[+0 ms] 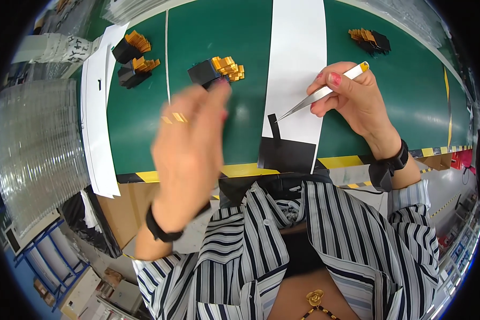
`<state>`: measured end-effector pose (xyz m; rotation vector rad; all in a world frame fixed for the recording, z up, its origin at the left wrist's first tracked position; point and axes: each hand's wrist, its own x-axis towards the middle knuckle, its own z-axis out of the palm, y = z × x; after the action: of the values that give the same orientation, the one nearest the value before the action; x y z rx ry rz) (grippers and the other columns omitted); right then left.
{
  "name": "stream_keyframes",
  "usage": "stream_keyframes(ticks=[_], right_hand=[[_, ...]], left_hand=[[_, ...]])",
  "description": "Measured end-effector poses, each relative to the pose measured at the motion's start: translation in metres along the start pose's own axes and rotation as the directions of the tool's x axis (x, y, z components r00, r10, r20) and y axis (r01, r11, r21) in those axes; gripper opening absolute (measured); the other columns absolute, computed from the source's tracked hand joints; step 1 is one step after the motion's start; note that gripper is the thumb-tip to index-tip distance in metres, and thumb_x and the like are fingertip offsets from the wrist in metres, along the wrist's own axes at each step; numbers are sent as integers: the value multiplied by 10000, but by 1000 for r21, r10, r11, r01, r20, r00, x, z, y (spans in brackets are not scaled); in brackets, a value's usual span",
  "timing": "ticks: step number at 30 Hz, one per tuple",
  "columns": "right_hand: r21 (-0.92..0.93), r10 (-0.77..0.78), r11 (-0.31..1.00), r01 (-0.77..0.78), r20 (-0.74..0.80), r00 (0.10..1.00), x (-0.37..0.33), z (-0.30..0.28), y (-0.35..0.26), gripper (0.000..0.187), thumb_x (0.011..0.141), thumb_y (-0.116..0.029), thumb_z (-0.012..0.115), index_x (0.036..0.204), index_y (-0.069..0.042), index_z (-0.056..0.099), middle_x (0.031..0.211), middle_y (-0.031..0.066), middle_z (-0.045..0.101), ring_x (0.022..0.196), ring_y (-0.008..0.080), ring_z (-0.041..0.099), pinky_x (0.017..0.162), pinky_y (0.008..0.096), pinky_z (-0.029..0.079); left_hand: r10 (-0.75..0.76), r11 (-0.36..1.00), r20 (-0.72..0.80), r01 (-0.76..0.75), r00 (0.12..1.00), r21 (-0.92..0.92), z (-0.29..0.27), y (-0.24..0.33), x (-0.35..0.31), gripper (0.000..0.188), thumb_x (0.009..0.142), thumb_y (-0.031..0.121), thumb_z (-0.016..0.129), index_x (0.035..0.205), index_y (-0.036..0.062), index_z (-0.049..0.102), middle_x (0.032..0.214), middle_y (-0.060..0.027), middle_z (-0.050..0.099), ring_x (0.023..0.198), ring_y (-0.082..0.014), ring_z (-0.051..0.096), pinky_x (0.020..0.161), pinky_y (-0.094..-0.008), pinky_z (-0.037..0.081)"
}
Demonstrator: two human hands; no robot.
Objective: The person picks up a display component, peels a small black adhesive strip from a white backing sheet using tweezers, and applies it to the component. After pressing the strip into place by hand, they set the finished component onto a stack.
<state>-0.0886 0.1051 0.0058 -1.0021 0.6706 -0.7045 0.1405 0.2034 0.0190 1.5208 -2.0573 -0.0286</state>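
Note:
Silver tweezers [316,98] with a pale yellow-tipped end are pinched in my right hand [357,98]. Their point rests at or just above a narrow black strip [274,128], which stretches from a black rectangle [287,154] on a long white sheet [296,58]. Over the green mat, my left hand [192,133] is smeared by motion. Its fingertips are at the near side of a fanned stack of black pieces with gold tabs [202,72], and whether they grip one is unclear. Small gold marks show across its fingers.
Two similar black-and-gold stacks [133,49] sit at the far left, another stack [370,41] at the far right. White sheets [96,122] and piled clear plastic trays [37,149] line the left side. Yellow-black tape [245,170] edges the green table [240,122].

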Motion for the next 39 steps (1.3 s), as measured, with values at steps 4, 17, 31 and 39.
stream_keyframes(ticks=[4, 17, 31, 39], right_hand=[[20, 2, 1000, -2, -24, 1000, -1, 1, 2, 159, 850, -122, 509, 886, 18, 575, 840, 187, 607, 630, 224, 640, 555, 277, 537], [-61, -539, 840, 538, 17, 842, -1, -16, -43, 244, 877, -192, 477, 1041, -16, 435, 837, 175, 580, 555, 181, 590, 518, 239, 496], [33, -357, 931, 364, -130, 925, 7, -21, -29, 187, 838, -168, 532, 910, -61, 397, 796, 207, 578, 561, 258, 599, 485, 307, 518], [112, -446, 883, 456, -106, 889, -5, -20, -36, 205, 833, -155, 543, 929, -76, 381, 797, 213, 581, 570, 267, 606, 492, 314, 522]], left_hand=[[-80, 964, -70, 95, 994, 250, -5, -20, 27, 223, 709, 35, 623, 920, -9, 565, 828, -97, 549, 753, -268, 544, 637, -315, 453], [-517, 408, 220, 465, 827, -785, -13, 7, 61, 146, 748, -9, 583, 892, 0, 561, 764, -99, 576, 584, -154, 550, 513, -256, 428], [-216, 956, 189, 169, 958, 238, 32, 44, 34, 285, 676, 228, 693, 784, 45, 504, 739, -79, 495, 524, -236, 516, 471, -317, 430], [-215, 842, 294, 329, 931, -427, 17, 35, 34, 172, 756, 108, 633, 830, 13, 510, 743, -100, 554, 581, -184, 552, 547, -274, 464]])
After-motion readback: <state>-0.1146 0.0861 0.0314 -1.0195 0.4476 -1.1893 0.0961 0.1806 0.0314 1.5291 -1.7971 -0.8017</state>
